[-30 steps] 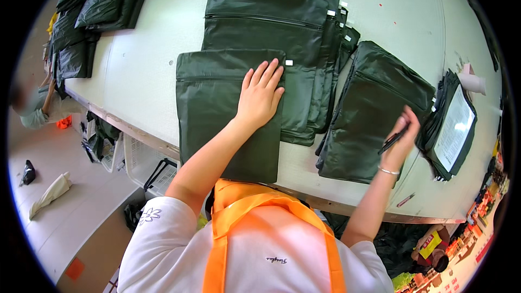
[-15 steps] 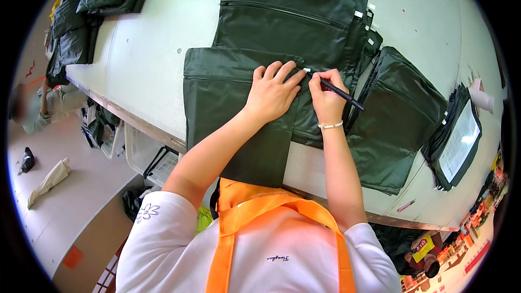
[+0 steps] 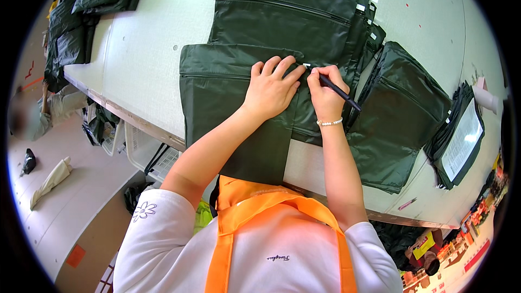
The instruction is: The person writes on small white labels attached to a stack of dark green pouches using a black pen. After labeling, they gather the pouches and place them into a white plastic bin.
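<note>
The right hand (image 3: 329,96), pinching a black pen (image 3: 342,93), has moved to the white tag (image 3: 306,65) beside the left hand (image 3: 270,93), loosely spread palm-down on a zippered dark-green pouch (image 3: 252,144).

On the worktop (image 3: 146,54), the near pouch (image 3: 217,103) overlaps the back stack (image 3: 282,27). A second pile (image 3: 393,125) lies to their right (with a bundle (image 3: 449,125) beyond it).

A broad, pale table (image 3: 144,43) with a worn edge (image 3: 142,122) spreads away under bright light. At left, past a white plastic crate (image 3: 138,144), lies a light, seamed floor (image 3: 92,184); nearer, a brown surface (image 3: 103,230) bears an orange square (image 3: 75,256). Blurred, orange-toned clutter (image 3: 461,255) lies near right.
</note>
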{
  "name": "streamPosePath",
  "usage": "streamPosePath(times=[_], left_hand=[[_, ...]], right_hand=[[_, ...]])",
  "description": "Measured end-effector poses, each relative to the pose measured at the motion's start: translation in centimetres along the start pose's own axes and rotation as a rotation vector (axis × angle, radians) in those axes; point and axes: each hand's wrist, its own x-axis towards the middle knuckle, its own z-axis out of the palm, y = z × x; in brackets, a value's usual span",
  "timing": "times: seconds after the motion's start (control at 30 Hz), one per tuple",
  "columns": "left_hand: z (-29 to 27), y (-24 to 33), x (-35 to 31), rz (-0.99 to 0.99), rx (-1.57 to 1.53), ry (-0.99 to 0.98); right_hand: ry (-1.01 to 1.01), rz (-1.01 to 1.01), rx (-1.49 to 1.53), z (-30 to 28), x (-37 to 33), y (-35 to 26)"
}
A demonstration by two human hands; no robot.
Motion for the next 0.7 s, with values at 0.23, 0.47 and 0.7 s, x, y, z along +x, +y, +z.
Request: streamPosePath(times=[0.23,0.47,0.7], left_hand=[[0.2,0.0,-0.1,-0.002,-0.008,0.01],[-0.1,-0.1,-0.1,-0.05,-0.148,0.023],[0.1,-1.0,0.7,-0.085,-0.511,0.237]], right_hand=[[-0.023,0.008,-0.019,-0.2,0.0,0.0],[0.043,0.111,0.204,-0.9,-1.3,-1.5],[-0.315,-0.149,-0.437,0.3,-6.9,-5.0]])
